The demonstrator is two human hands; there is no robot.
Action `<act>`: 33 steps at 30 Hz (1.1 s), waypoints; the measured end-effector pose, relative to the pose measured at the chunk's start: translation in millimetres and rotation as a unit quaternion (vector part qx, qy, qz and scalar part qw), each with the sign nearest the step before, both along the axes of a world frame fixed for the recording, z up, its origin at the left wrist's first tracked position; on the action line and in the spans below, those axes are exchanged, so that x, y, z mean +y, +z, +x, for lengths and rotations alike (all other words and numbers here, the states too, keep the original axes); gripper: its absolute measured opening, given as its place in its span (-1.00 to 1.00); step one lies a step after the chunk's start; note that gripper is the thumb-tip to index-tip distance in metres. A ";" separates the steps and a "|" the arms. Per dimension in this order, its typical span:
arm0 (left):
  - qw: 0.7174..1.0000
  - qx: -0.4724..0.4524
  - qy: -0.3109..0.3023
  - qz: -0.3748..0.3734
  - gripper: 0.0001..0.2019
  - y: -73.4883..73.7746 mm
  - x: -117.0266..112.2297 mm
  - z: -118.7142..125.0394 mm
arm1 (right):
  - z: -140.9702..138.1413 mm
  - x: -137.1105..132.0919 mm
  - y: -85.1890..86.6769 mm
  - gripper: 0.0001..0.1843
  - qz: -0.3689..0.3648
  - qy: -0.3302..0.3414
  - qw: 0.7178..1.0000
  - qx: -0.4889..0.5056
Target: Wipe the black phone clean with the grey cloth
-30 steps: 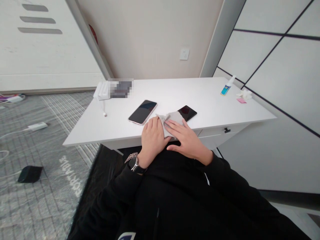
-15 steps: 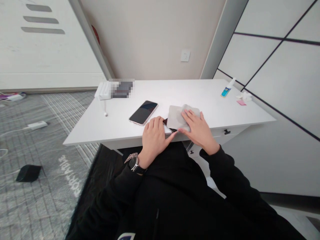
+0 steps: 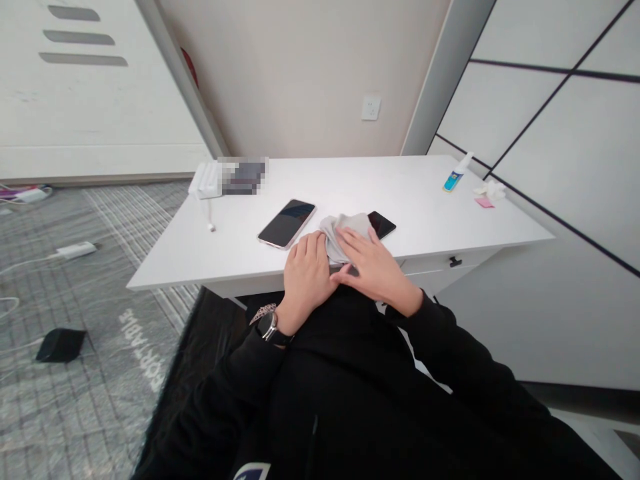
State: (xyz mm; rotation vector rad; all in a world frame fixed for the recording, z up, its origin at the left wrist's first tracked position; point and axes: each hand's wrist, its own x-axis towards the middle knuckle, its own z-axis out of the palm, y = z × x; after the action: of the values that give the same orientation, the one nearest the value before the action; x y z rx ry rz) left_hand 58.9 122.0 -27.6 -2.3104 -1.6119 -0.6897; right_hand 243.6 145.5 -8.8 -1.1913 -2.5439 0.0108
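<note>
At the near edge of the white desk, my right hand presses a crumpled grey cloth down with its fingers stretched over it. Beneath the cloth lies a dark flat device with a black glossy face, probably a phone; only its right end shows plainly. My left hand rests flat at the desk edge, fingers together and pointing away from me, right beside the cloth. Whether it touches the covered device is hidden. A second phone, dark-screened with a pale rim, lies just beyond my left fingers.
On the desk at the right stand a spray bottle with a blue label, a pink slip and crumpled white tissue. A white charger with a cable sits back left, near a blurred dark item.
My right hand has slid left with the cloth, which is now bunched up. The right end of the dark device has come into view. My left hand has hardly moved.
</note>
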 end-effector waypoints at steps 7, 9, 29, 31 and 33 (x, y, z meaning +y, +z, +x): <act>1.000 -0.024 0.003 0.001 -0.30 1.6 -0.9 1.5 | 23.2 10.0 -2.0 -0.11 0.014 -0.112 0.993 0.018; 1.000 -0.024 0.001 0.001 -0.32 1.7 -0.8 1.6 | 18.5 7.1 -4.7 -0.05 0.028 -0.128 0.991 0.017; 1.000 0.004 -0.003 -0.001 -0.33 -0.1 -0.3 -0.7 | 2.8 -0.2 5.0 -0.15 -0.021 -0.011 1.000 0.006; 1.000 -0.009 -0.001 -0.001 -0.31 1.4 -1.2 0.4 | 15.5 12.5 5.4 -0.15 -0.003 -0.088 0.996 0.014; 1.000 -0.019 0.000 0.000 -0.29 2.5 -1.8 1.5 | 21.7 20.0 4.9 -0.09 0.018 -0.134 0.991 0.011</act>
State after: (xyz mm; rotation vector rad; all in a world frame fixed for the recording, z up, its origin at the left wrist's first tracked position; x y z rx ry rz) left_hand 60.5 120.3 -25.2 -2.3120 -1.6286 -0.7386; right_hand 265.3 165.5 -3.9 -1.4980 -2.3344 -0.0836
